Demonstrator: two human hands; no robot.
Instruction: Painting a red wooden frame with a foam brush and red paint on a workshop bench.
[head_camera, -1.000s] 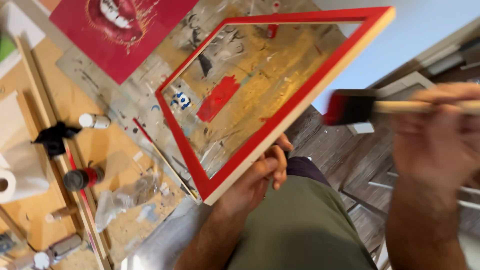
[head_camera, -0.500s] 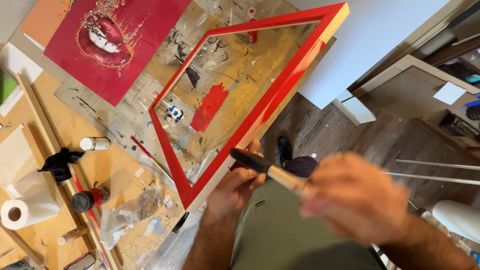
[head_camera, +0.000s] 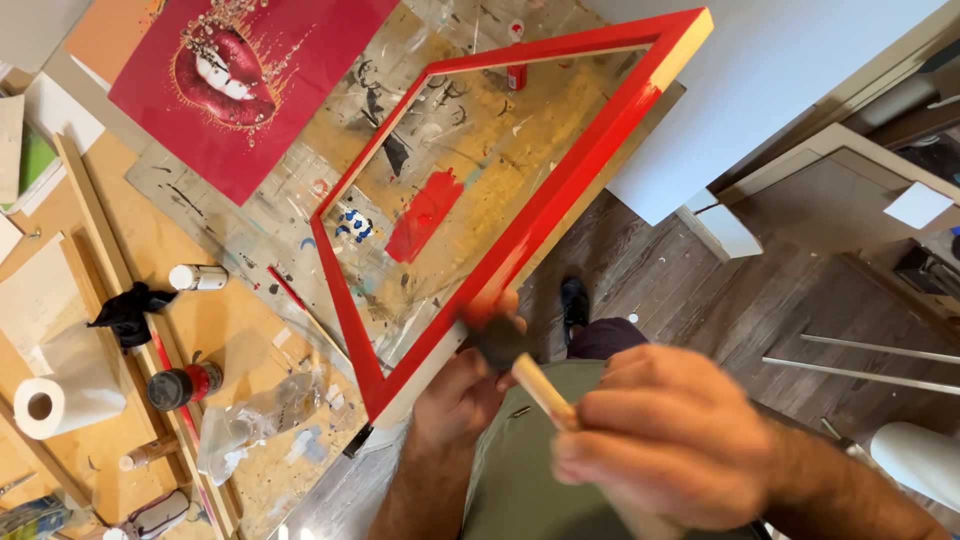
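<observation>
While left hand (head_camera: 455, 400) grips red frame (head_camera: 540, 215), right hand (head_camera: 665, 450) angles brush (head_camera: 510, 355)

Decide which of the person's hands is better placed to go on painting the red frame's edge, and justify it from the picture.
Right. The right hand holds the brush, whose dark head sits at the red frame's near edge. The left hand grips that frame from below, so it is occupied.

Square red canvas painted with glossy lips (head_camera: 232, 85), flat on paint-smeared clear sheet (head_camera: 300, 215). White paper towel roll (head_camera: 62, 395) at left edge of chipboard worktable (head_camera: 235, 335). Black crumpled rag (head_camera: 130, 312) near small white bottle (head_camera: 198, 277). Red-labelled dark-capped paint jar (head_camera: 183, 385) beside crumpled clear plastic bag (head_camera: 255, 420). Dark wood-plank floor (head_camera: 720, 310) to the right.
</observation>
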